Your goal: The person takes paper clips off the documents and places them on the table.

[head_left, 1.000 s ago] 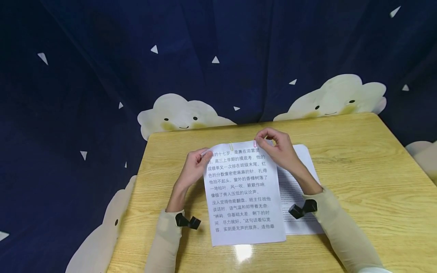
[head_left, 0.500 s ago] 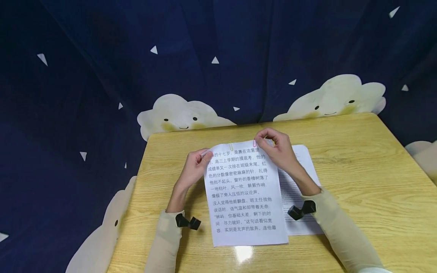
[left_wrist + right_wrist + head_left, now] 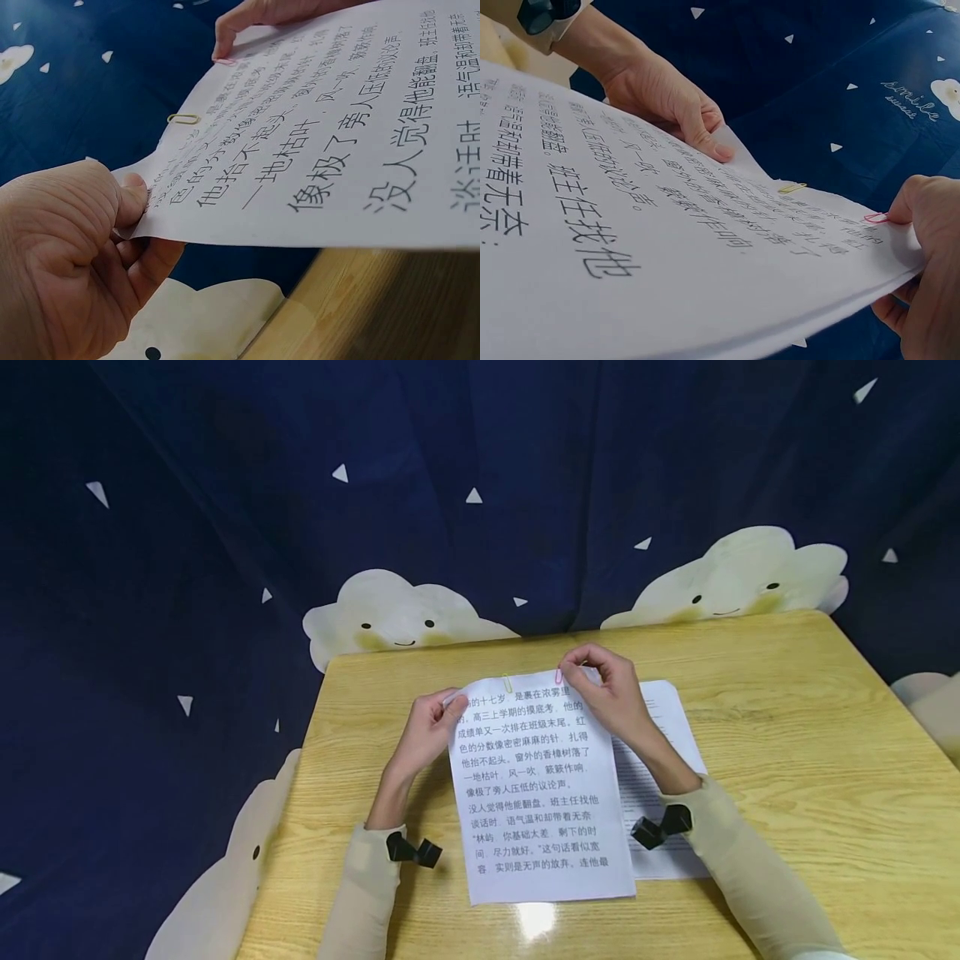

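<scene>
Printed sheets of paper [image 3: 532, 777] hang tilted above the table, a yellow paper clip [image 3: 507, 682] on their top edge. At the upper left corner my left hand [image 3: 429, 727] pinches the sheets, thumb in front and fingers behind. My right hand [image 3: 609, 687] is at the top edge toward the right corner. Its thumb and index finger pinch a pink paper clip [image 3: 876, 218] there, and other fingers lie behind the paper. In the left wrist view the yellow clip [image 3: 184, 118] sits between both hands.
Another printed stack of paper [image 3: 663, 777] lies on the wooden table [image 3: 810, 735], partly under the held sheets and the right forearm. A dark blue curtain [image 3: 450, 527] with clouds stands behind the table's far edge.
The lower end of the sheets has swung slightly to the right. Both hands keep nearly the same places, and the pink clip has shifted barely.
</scene>
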Available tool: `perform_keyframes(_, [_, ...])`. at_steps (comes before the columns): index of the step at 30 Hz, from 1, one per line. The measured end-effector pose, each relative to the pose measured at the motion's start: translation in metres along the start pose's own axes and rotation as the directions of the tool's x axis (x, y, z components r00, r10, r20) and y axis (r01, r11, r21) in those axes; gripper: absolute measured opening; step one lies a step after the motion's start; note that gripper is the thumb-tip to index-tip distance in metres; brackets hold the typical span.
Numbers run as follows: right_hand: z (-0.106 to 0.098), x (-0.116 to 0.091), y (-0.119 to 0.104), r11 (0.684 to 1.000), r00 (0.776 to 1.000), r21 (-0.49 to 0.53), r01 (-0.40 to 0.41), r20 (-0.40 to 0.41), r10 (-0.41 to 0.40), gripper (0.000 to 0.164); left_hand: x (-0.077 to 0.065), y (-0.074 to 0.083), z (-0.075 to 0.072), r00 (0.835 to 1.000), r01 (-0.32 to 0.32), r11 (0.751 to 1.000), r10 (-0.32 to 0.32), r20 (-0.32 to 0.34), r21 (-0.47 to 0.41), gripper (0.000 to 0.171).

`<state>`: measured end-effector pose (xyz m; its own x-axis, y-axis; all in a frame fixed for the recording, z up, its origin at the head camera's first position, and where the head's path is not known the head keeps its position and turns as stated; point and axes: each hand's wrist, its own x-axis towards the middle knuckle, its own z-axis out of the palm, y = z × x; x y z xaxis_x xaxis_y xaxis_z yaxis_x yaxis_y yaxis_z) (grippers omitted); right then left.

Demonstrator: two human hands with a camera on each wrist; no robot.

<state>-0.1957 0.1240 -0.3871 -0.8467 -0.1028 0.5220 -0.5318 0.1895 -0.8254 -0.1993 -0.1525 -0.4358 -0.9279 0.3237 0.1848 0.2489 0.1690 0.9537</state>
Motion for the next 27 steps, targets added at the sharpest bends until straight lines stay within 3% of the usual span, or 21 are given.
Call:
perform_keyframes(4, [0.0, -0.001, 0.0, 1.0, 1.0, 0.012, 0.004, -0.007, -0.004, 0.004, 0.002, -0.013, -0.002, 1.0, 0.009, 1.0, -0.009, -0.005, -0.011, 0.025])
perform_keyframes(11, [0.001, -0.002, 0.0, 0.999, 1.0, 0.035, 0.016, -0.015, -0.015, 0.003, 0.002, -0.015, -0.001, 1.0, -0.018, 1.0, 0.018, -0.001, -0.026, 0.028])
perform_keyframes(16, [0.002, -0.001, 0.001, 0.998, 0.999, 0.049, 0.03, -0.02, -0.029, 0.004, 0.002, -0.014, -0.001, 1.0, -0.002, 1.0, 0.002, -0.004, -0.022, 0.027])
perform_keyframes(20, [0.002, -0.001, 0.002, 0.997, 0.999, 0.062, 0.035, -0.028, -0.033, 0.004, 0.002, -0.01, -0.001, 1.0, 0.006, 1.0, -0.006, -0.005, -0.025, 0.026])
perform_keyframes(27, [0.004, -0.001, 0.005, 0.995, 0.998, 0.087, 0.046, -0.044, -0.042, 0.003, -0.002, 0.014, 0.001, 1.0, -0.002, 1.0, 0.002, -0.001, -0.021, 0.026])
